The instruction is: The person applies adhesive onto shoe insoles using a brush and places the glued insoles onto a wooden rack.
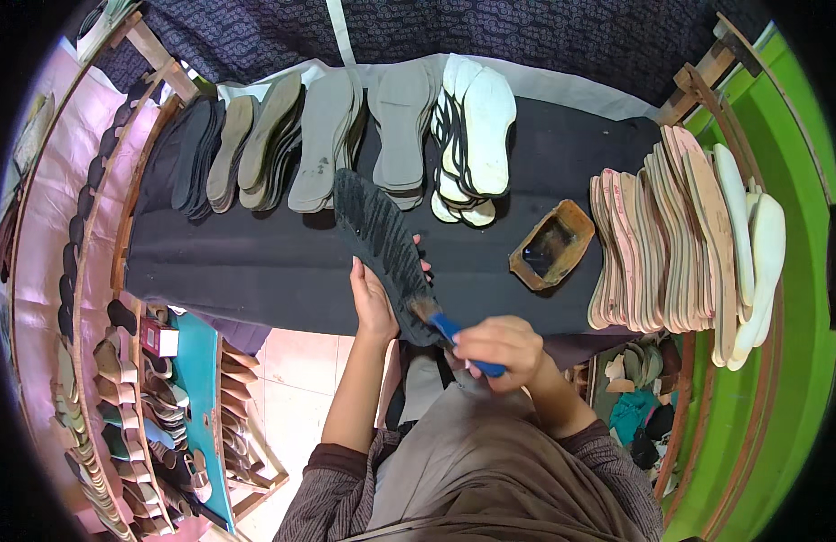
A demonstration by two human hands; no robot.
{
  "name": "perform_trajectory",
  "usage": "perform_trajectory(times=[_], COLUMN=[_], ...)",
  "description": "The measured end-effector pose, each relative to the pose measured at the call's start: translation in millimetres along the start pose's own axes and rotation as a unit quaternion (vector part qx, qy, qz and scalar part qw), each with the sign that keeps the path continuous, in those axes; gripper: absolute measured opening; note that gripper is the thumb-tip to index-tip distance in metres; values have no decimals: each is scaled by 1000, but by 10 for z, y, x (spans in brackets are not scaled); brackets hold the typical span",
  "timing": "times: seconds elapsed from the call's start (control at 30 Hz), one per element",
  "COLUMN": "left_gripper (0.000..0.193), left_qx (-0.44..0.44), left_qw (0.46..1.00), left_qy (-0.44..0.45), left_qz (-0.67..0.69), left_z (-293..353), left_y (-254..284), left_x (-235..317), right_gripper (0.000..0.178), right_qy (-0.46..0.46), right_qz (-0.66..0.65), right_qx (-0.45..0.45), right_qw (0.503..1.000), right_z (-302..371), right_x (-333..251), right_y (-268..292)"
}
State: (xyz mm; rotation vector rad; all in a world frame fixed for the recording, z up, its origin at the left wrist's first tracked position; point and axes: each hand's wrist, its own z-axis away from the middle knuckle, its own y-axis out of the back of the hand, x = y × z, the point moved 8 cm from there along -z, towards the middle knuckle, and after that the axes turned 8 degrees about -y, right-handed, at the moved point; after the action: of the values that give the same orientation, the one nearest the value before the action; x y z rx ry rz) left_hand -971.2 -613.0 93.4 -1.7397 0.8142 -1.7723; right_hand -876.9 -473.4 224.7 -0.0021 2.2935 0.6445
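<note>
My left hand (374, 303) is wrapped round a black shoe sole (373, 226) from beneath, its thumb on one edge and fingertips showing past the other. Dark streaks run across the sole's upper face. In my right hand (504, 350) is a blue-handled paintbrush (445, 327), gripped near the handle's end. Its bristles touch the sole close to the end nearest me. To the right on the black-covered table (255, 271) stands a worn, cut-open container (553, 244) with something dark inside.
Stacks of grey soles (327, 135) and white soles (485, 126) line the table's far side. A long row of pinkish soles (657, 239) stands at the right, with white ones at its end. Shelves of footwear (165, 397) are at lower left; a green wall (797, 271) is at right.
</note>
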Motion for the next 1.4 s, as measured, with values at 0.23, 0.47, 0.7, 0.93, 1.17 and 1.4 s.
perform_trajectory(times=[0.23,0.47,0.7,0.93,1.17,1.4], left_gripper=[67,67,66,66,66,63], left_qx=[12,9,14,10,67,11], left_qw=[1000,1000,1000,999,997,1000], left_qy=[6,9,14,21,26,20], left_qz=[11,2,-2,38,13,6], left_z=[21,17,16,1,13,30], left_y=[-43,-41,-43,-31,-41,-35], left_x=[-8,0,-10,-36,-55,-30], right_gripper=[35,40,43,26,18,22], right_qy=[22,-4,12,-27,8,6], right_qz=[23,-36,-34,-51,47,-10], right_qx=[13,-37,-57,-11,103,27], right_qw=[999,999,998,998,993,1000], right_z=[-124,-85,-53,-109,-412,-336], right_x=[27,-48,-41,35,272,154], right_y=[-123,-48,-115,104,22,-20])
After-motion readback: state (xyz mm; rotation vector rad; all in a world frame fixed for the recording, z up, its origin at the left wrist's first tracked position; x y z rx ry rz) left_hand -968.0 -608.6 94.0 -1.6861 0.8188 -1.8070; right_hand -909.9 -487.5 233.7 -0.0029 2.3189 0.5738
